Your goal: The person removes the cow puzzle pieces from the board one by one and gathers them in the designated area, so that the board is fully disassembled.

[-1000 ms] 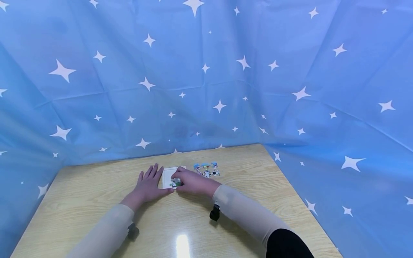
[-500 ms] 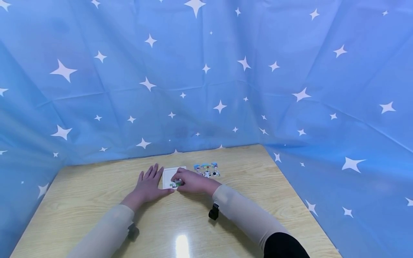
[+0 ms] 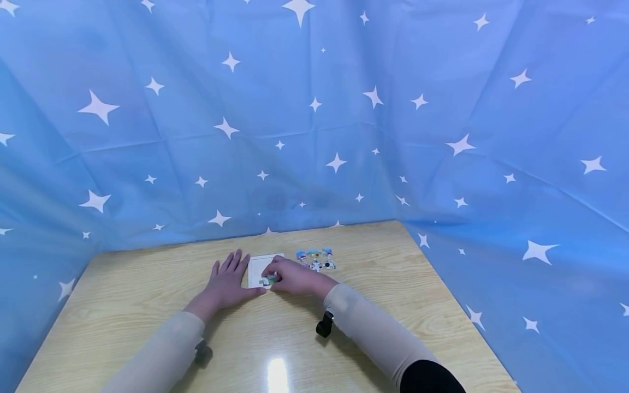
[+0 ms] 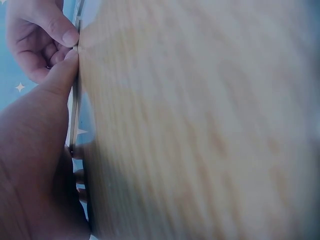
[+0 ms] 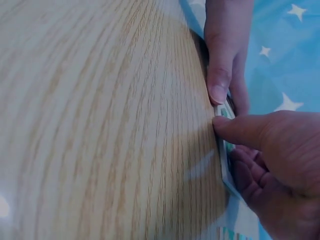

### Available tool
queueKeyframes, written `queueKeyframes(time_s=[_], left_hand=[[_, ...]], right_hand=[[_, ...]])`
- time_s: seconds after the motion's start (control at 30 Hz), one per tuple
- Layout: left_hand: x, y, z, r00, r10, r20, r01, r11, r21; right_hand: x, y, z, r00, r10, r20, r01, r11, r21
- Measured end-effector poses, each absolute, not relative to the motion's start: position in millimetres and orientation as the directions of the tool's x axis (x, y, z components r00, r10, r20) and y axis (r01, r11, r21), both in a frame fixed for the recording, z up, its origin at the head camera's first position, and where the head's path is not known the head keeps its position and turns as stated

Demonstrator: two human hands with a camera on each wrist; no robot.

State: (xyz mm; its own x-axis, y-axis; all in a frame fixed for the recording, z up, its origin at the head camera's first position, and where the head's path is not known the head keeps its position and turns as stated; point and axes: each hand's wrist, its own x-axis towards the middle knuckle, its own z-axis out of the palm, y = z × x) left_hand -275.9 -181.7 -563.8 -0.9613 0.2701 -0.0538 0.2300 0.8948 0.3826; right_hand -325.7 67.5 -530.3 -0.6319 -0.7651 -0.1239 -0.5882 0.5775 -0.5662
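Note:
A white puzzle board point(image 3: 256, 267) with a raised rim lies on the table, with green and white puzzle pieces point(image 3: 266, 281) along its near side. My left hand point(image 3: 227, 281) rests flat at the board's left side, fingers spread, thumb along the near edge. From the right, my right hand point(image 3: 297, 277) reaches over the board, its curled fingers on a puzzle piece that they partly hide. In the right wrist view the right hand's point(image 5: 285, 160) thumb touches the board's near edge, close to the left hand's point(image 5: 225, 55) thumb.
Several loose puzzle pieces point(image 3: 316, 265) with coloured prints lie to the right of the board. The wooden table point(image 3: 162, 284) reaches back to a blue curtain point(image 3: 275, 136) with white stars. Black wrist cameras hang below both sleeves.
The right hand and its forearm shift very slightly at the board. The left hand stays in place, and the loose pieces lie as before.

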Motion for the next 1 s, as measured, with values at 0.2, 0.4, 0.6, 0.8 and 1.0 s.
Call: queueKeyframes(time_s=[0.2,0.4,0.6,0.8,1.0], left_hand=[[-277,-181,-564,-0.962,0.268,-0.044,0.232,0.895,0.38],[-277,-181,-564,-0.963,0.268,-0.044,0.233,0.898,0.373],[-275,-181,-564,-0.962,0.267,-0.047,0.23,0.895,0.381],[-273,-179,-564,-0.962,0.269,-0.041,0.233,0.892,0.388],[-275,-180,-563,-0.962,0.269,-0.05,0.23,0.894,0.383]], right_hand=[[-325,70,-531,-0.64,-0.764,-0.081,-0.587,0.554,-0.591],[-325,70,-532,-0.651,-0.757,-0.053,-0.576,0.539,-0.615],[-326,67,-534,-0.665,-0.745,-0.058,-0.568,0.554,-0.609],[-329,67,-540,-0.685,-0.726,-0.063,-0.545,0.567,-0.618],[-327,72,-547,-0.684,-0.729,0.034,-0.577,0.511,-0.637]])
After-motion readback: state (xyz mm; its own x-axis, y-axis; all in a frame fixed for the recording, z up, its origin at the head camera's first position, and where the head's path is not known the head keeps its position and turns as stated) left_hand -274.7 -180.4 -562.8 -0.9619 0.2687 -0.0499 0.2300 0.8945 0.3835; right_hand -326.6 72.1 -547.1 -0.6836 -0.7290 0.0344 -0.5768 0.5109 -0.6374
